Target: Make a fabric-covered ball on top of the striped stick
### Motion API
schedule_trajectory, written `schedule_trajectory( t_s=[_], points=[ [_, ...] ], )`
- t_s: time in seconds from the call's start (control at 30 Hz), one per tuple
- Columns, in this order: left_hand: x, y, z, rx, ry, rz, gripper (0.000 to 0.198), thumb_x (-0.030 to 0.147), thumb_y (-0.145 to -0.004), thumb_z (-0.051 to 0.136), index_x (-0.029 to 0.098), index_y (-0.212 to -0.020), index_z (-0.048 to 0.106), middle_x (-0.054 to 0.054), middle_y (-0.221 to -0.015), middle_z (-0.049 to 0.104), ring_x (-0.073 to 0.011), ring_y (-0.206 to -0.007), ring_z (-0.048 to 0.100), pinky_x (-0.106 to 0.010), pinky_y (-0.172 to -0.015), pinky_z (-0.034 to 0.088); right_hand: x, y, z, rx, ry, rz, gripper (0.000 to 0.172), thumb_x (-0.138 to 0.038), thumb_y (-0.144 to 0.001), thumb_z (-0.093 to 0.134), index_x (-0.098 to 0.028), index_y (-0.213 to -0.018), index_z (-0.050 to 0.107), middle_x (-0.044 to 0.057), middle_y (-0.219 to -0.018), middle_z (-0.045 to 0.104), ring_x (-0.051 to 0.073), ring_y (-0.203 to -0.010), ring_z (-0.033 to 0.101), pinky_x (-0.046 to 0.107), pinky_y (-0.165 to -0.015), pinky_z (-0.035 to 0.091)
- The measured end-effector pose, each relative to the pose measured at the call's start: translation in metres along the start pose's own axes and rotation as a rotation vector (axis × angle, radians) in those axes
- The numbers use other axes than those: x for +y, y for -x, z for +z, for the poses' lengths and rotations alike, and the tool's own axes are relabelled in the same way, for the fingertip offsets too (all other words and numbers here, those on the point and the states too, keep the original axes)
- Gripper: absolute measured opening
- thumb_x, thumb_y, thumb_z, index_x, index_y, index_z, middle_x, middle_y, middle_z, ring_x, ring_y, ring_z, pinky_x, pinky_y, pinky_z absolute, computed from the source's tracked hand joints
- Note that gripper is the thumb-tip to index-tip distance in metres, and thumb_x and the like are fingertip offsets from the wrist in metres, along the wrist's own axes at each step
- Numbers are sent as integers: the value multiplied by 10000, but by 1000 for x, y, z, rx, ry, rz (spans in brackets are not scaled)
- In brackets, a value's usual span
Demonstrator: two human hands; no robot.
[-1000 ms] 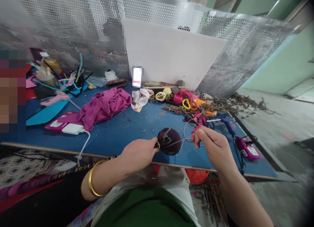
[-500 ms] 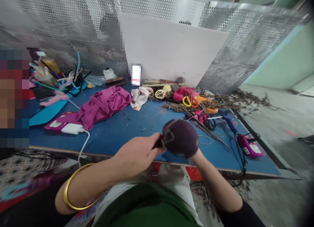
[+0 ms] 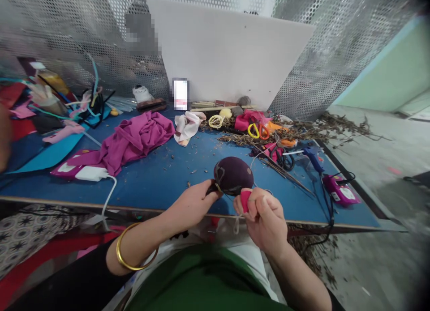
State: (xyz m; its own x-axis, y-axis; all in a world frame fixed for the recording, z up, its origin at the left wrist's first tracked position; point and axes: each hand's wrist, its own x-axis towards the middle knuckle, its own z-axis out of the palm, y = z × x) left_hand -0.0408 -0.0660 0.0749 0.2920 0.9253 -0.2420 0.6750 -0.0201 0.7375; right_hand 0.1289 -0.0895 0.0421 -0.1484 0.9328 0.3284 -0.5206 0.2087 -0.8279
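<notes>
My left hand [image 3: 193, 203] is closed on the dark gathered end of a dark purple fabric ball [image 3: 234, 174], which hangs over the table's front edge. Pale thread-like lines run across the ball's cloth. Just right of and below it, my right hand [image 3: 267, 217] is closed in a pinch. A small pinkish-red piece [image 3: 245, 200] shows at its fingers, perhaps wrapped on one of them. Pale thread [image 3: 237, 224] dangles below these fingers. What the fingertips pinch is too small to make out.
Magenta cloth [image 3: 139, 136] and a white charger [image 3: 91, 173] lie left on the blue table [image 3: 161, 181]. Scissors [image 3: 258, 131], dried twigs [image 3: 231, 143] and a blue glue gun [image 3: 313, 159] are to the right. A phone [image 3: 180, 94] leans against the white board [image 3: 228, 51].
My right hand has come out from behind the ball to its lower right, showing the pinkish-red piece and thread. The ball has shifted slightly left in view.
</notes>
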Motion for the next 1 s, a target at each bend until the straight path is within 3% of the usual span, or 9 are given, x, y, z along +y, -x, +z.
schedule_trajectory(
  t_s=[0.07,0.23,0.53,0.67,0.77,0.83,0.9,1.0],
  points=[
    [-2,-1,1,0,-30,-5,322,371,-894,376,196,-1031,610,-83,-992,705,-253,-897,630,-348,-766,462,0,4,1,41,120,-1,385,-330,-936,516,-194,-576,497,-17,-536,408,142,-549,400,299,-563,317],
    [-7,-1,3,38,-88,-43,346,390,-887,388,211,-1076,616,-89,-1006,721,-265,-911,648,-361,-793,480,-3,19,-3,4,364,-46,352,-288,-952,488,-193,-614,509,-9,-562,446,142,-554,412,311,-572,311],
    [-12,-3,7,32,-182,-67,351,407,-904,379,228,-1115,595,-92,-1029,724,-287,-958,663,-357,-789,481,1,23,-2,-8,415,-109,329,-254,-960,470,-193,-640,516,-5,-580,458,145,-577,430,325,-633,356],
    [-17,-6,9,9,-304,-105,353,406,-912,354,225,-1122,572,-125,-986,727,-339,-927,673,-399,-732,481,-2,14,-7,-75,367,-47,345,-275,-968,451,-193,-640,516,-1,-589,475,148,-582,461,299,-591,358],
    [-17,-6,5,16,-432,-101,340,395,-920,333,218,-1104,558,-144,-918,726,-363,-858,686,-418,-683,476,-20,0,-20,-154,456,-3,344,-317,-965,445,-192,-661,545,63,-779,624,206,-786,584,344,-726,437],
    [-17,-6,2,11,-484,-78,336,393,-926,325,221,-1104,552,-144,-905,727,-365,-841,689,-419,-667,476,-36,-10,-29,-138,661,5,331,-318,-954,473,-193,-659,555,73,-868,660,219,-890,596,356,-823,431],
    [-15,-6,-1,-12,-517,-44,333,392,-927,328,226,-1118,545,-141,-917,730,-364,-840,691,-417,-659,478,-50,-18,-34,-118,803,57,347,-329,-960,460,-199,-647,533,23,-682,609,173,-719,582,306,-739,439],
    [-11,-5,-2,-55,-591,7,313,380,-923,345,216,-1084,557,-145,-910,733,-371,-836,692,-420,-651,484,-58,-34,-29,-153,894,73,363,-336,-960,438,-202,-625,480,-42,-520,433,113,-497,428,245,-546,365]
  ],
)
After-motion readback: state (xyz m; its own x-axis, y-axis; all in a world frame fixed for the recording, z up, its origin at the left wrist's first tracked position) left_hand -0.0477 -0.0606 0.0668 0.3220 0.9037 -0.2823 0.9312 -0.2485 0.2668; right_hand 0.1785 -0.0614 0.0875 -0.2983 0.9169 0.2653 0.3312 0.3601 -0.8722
